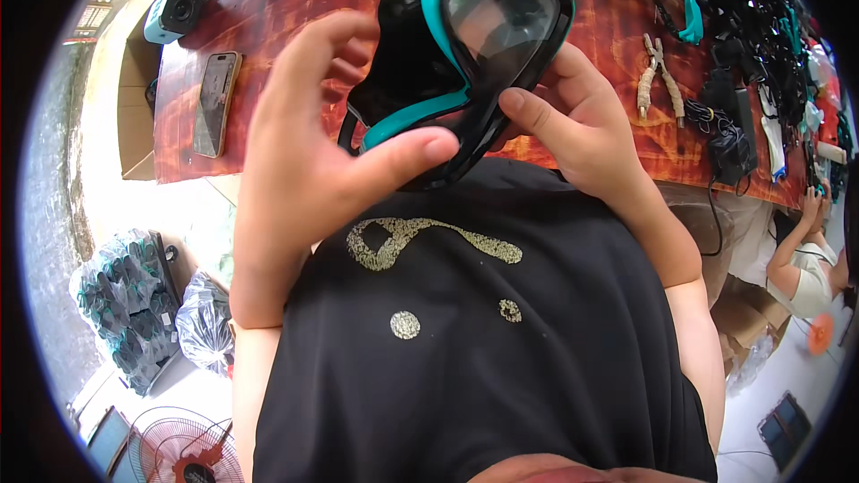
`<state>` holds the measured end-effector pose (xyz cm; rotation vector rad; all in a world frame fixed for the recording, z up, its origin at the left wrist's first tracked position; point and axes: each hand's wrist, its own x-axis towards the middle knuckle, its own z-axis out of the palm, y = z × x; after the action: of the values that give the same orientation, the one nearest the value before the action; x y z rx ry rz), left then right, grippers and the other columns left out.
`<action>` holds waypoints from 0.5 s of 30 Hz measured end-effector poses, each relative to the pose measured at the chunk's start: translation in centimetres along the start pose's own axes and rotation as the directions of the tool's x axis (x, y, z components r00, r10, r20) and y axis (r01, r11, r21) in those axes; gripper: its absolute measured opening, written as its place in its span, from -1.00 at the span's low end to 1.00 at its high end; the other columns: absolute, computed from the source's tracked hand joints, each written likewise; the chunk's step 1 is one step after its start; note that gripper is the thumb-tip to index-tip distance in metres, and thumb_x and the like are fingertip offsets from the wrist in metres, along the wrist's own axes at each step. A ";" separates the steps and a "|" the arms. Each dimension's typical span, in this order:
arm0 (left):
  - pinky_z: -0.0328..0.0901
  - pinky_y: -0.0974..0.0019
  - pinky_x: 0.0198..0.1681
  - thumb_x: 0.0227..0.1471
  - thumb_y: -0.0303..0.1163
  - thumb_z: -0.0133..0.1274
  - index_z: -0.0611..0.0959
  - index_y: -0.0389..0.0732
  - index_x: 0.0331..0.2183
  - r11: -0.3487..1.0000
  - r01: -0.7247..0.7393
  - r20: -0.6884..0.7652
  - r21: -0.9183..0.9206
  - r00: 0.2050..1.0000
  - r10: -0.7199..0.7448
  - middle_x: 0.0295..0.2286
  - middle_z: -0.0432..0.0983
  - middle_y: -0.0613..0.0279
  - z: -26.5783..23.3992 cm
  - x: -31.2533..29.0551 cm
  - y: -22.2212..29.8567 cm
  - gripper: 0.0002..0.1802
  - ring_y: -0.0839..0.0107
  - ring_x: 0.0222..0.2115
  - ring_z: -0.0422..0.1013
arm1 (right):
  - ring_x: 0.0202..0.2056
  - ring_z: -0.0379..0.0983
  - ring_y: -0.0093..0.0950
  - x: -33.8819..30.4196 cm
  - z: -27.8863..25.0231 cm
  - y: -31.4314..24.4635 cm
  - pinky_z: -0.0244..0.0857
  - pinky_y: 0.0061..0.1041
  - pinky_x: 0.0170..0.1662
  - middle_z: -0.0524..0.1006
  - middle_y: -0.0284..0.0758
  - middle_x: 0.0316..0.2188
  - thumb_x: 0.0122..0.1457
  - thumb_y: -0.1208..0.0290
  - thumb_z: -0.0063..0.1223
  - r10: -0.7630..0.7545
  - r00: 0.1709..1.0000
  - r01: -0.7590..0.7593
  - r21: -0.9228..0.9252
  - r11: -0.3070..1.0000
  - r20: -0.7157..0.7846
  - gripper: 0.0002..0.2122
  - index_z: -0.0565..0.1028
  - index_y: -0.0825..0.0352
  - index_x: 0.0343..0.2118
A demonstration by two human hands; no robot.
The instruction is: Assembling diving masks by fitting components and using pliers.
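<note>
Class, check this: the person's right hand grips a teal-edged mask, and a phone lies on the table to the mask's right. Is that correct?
Not quite: the head view shows the phone to the left of the mask, not its right. The rest holds: it lies on the table, and the right hand grips the mask.

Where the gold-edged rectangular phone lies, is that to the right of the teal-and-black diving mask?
No, the phone lies left of the mask.
</note>
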<state>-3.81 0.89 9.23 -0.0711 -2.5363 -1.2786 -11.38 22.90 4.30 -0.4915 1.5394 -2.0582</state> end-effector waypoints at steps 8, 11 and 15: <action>0.46 0.34 -0.16 0.11 -0.43 0.13 0.36 -0.26 0.10 0.347 0.475 0.435 -0.809 0.880 -0.189 -0.22 0.56 0.16 1.3 1.8 -4.9 -0.46 0.37 -0.24 0.56 | -0.20 0.57 -0.49 2.6 -1.1 0.0 0.49 -0.52 -0.19 0.56 -0.18 -0.13 0.24 0.51 0.13 0.144 0.977 -0.155 -0.057 0.986 -0.158 -0.55 0.28 0.47 0.16; 0.45 0.24 -0.08 0.11 -0.44 0.10 0.24 -0.28 0.20 0.169 0.527 0.516 -0.833 0.850 -0.108 -0.14 0.55 -0.02 2.3 1.8 -3.7 -0.33 0.15 -0.09 0.54 | -0.21 0.58 -0.44 3.8 -1.0 1.2 0.54 -0.39 -0.19 0.57 -0.16 -0.13 0.31 0.45 -0.04 0.295 0.943 -0.256 0.230 0.939 -0.156 -0.63 0.33 0.40 0.15; 0.25 0.13 0.21 -0.09 -0.27 0.21 -0.05 -0.26 0.36 0.379 0.565 0.598 -0.733 0.801 -0.039 0.21 0.21 -0.24 2.0 1.2 -0.8 0.12 0.00 0.23 0.24 | -0.05 0.53 -0.26 4.8 -3.0 1.8 0.54 -0.21 -0.08 0.52 -0.10 -0.02 0.31 0.07 -0.21 0.386 0.898 -0.430 0.615 0.661 0.212 -0.46 0.32 0.38 0.19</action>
<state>-5.61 1.87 7.87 -0.1494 -1.8395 -3.0292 -16.57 21.93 1.64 0.0667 0.6990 -2.0051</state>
